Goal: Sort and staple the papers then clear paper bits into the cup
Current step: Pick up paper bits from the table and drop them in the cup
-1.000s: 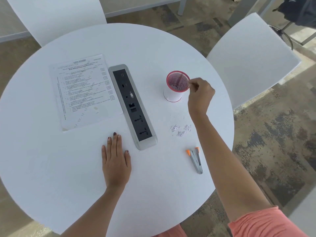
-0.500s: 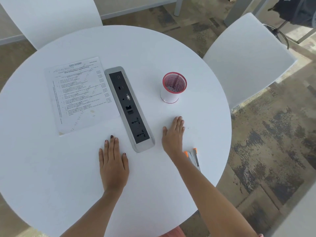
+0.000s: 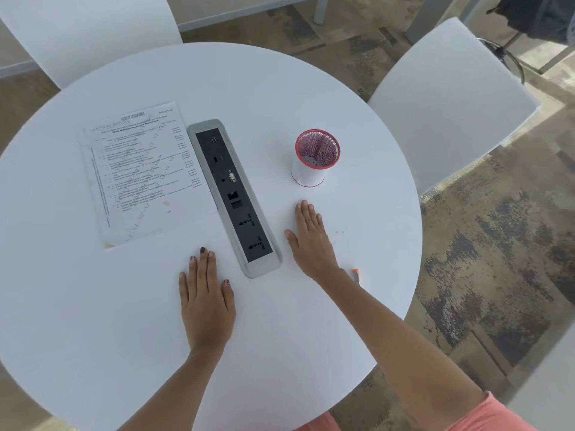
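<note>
Head view: the right hand (image 3: 311, 241), pinched at the cup (image 3: 315, 158) rim a second ago, is now laid flat and released on the table (image 3: 357, 321) where the paper bits lay; none are seen, so clearing is judged nearly or fully done. The left hand (image 3: 205, 293) stays flat, holding nothing. The papers (image 3: 141, 172) lie squared at ten o'clock, the red-rimmed mesh cup upright at one o'clock, the stapler (image 3: 356, 274) mostly hidden behind the right wrist.

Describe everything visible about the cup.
The cup is a round mesh holder with a red rim and red base ring; its outer wall looks white. It stands upright on the white table, right of the socket strip and beyond the right hand, touching neither. Something pale lies at its bottom, too unclear to identify.
</note>
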A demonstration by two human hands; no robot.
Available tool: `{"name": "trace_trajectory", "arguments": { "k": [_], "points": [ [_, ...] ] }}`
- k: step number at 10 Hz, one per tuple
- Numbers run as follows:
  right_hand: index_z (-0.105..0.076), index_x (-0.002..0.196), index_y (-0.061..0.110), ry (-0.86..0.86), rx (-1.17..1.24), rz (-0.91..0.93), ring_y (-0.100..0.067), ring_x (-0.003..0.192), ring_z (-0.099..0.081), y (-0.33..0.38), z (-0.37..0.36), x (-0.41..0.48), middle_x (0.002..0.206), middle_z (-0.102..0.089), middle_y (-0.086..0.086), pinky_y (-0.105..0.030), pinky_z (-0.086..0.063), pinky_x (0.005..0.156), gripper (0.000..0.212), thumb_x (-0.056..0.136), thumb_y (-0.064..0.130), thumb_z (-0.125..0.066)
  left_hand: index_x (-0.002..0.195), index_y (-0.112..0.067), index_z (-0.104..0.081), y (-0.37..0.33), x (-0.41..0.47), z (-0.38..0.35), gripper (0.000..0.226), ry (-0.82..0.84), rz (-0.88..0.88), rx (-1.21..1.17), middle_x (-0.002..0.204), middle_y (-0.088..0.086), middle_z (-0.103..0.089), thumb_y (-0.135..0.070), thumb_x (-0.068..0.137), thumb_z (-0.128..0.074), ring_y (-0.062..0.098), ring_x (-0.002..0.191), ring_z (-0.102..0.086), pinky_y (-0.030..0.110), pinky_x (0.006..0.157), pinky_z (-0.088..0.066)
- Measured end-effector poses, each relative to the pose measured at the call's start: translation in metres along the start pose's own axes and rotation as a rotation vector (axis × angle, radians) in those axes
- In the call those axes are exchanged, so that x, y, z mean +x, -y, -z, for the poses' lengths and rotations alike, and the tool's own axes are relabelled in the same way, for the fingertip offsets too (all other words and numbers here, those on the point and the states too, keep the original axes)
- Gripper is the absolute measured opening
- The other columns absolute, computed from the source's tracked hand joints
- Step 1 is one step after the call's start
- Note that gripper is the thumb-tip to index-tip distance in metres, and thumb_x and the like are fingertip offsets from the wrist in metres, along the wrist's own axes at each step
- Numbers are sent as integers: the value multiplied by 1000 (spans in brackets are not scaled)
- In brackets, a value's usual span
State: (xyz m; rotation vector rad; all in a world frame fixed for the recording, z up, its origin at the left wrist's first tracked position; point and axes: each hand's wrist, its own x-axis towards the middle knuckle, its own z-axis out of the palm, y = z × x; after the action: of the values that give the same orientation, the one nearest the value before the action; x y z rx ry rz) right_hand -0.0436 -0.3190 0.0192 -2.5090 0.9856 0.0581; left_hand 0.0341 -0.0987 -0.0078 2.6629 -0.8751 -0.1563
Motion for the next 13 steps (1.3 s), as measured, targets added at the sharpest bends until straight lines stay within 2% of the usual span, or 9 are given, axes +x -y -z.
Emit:
{"name": "trace_trajectory", "arguments": {
  "k": [1,2,3,4,5,7,10,12,13],
  "points": [
    [-7,152,6,73,24,95,-18,149,1,-3,1,-20,161,-2,-7,-34,-1,123,58,104,30,-29,152,-4,-30,0,0,0,57,-3,-3,-2,162,9,-29,-25,99,-27,28,151,-25,46,124,-17],
    [-11,152,4,-66,63,-2,-21,149,-3,-9,7,-28,161,-8,-10,-34,-2,122,57,103,24,-32,152,-4,-31,-1,0,0,57,-6,0,-2,162,9,-30,-24,99,-28,28,150,-26,46,124,-17],
    [-9,150,-3,-213,41,-293,-28,149,-3,-19,15,-26,160,-6,-17,-38,-5,122,61,101,19,-38,152,-4,-31,-1,0,0,56,-8,-2,-2,162,9,-30,-24,99,-29,28,150,-26,46,124,-17],
    [-3,149,-6,-161,95,-481,-31,149,3,-28,22,-20,160,2,-20,-38,-2,122,68,101,24,-39,152,-4,-31,-1,0,0,56,-11,-5,-4,161,9,-30,-24,100,-28,28,150,-26,46,124,-17],
    [0,149,-7,-70,119,-480,-33,148,6,-23,19,-16,159,5,-22,-40,1,121,71,102,32,-36,152,-4,-31,0,0,-1,56,-9,-2,4,162,9,-30,-24,100,-28,28,150,-26,47,124,-17],
    [4,149,-5,-50,137,-326,-31,148,12,20,-9,-35,159,10,-20,-38,9,121,73,101,36,-33,152,-4,-30,0,0,-2,56,-10,-4,11,162,10,-29,-24,100,-28,28,151,-25,47,124,-17],
    [1,149,-4,-173,144,-214,-30,148,10,28,-30,-42,159,7,-19,-37,8,120,62,98,5,-32,153,-4,-29,0,0,-2,57,-4,-4,10,162,9,-29,-24,99,-29,28,151,-25,47,124,-17],
    [-16,148,-6,-193,19,-65,-33,148,-12,23,-16,-23,158,-14,-21,-42,-13,121,74,77,-21,-30,152,-4,-30,0,0,-3,57,-8,-1,15,162,9,-30,-23,99,-30,28,150,-26,47,123,-18],
    [-41,139,-6,-191,-151,71,-36,134,-43,12,-15,-18,146,-42,-22,-41,-40,109,72,69,-22,-49,153,-5,-29,0,0,-3,57,-2,2,24,162,9,-28,-24,99,-29,28,151,-25,48,123,-18]
  ]
}}
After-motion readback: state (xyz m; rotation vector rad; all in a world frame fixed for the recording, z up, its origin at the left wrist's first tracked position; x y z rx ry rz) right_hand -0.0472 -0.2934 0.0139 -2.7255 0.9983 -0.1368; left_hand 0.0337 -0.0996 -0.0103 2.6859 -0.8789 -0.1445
